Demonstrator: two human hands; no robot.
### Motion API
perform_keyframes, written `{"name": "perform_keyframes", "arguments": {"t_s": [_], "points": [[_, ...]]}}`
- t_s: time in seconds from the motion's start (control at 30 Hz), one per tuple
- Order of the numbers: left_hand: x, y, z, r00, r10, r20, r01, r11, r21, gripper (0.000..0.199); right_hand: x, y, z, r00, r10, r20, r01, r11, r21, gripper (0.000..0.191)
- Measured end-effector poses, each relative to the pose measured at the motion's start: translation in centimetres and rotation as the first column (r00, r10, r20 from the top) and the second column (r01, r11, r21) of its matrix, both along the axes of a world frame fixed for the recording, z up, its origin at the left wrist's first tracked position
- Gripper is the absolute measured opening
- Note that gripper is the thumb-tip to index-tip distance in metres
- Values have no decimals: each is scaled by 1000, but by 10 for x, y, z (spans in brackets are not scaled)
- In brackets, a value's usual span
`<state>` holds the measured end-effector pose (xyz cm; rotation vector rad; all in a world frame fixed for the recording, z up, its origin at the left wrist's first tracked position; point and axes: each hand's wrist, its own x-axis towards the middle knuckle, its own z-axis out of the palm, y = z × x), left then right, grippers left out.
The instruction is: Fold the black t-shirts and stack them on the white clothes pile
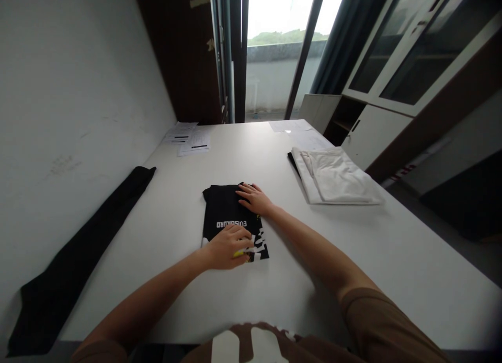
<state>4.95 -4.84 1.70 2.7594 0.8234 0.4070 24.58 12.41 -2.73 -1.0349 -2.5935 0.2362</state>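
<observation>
A black T-shirt (pixel 221 203) with white lettering and a white-and-yellow pattern lies folded into a compact rectangle on the white table (pixel 298 279). My left hand (pixel 230 245) rests on its near part, over the printed pattern, with the fingers stretched across the cloth. Flat on the far right corner of the shirt is my right hand (pixel 254 198), its fingers spread. Both palms touch the fabric from above, and neither hand grips it. Part of the lettering and print is hidden under my left hand.
White folded cloth (pixel 337 177) lies at the right, with a black edge showing beneath it. Long black trousers or similar cloth (pixel 86 253) lie along the left wall. Paper sheets (pixel 192 140) sit at the far left, and more papers (pixel 301 135) at the far right.
</observation>
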Motion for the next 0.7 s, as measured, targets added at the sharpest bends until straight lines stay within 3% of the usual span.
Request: {"name": "perform_keyframes", "arguments": {"t_s": [0.2,0.27,0.4,0.47,0.63,0.7], "points": [[5,-7,-5,980,-134,-149,136,991,1,66,-22,-15,6,966,257,-28,-258,966,-35,45],[6,-8,-5,974,-137,-178,139,990,-5,68,-24,-9,2,973,229,-2,-229,972,-51,46],[8,-10,-4,967,-156,-203,157,987,-11,67,-16,6,-4,999,8,32,-7,999,-37,49],[10,-13,-3,965,-164,-206,164,986,-17,69,-13,4,-3,999,-32,36,33,999,-17,51],[13,-17,-3,962,-191,-196,182,981,-61,74,-23,-16,3,976,210,49,-210,978,-14,54],[13,-16,-3,960,-204,-190,194,979,-71,73,-24,-14,2,980,190,58,-189,982,-29,55]]}}
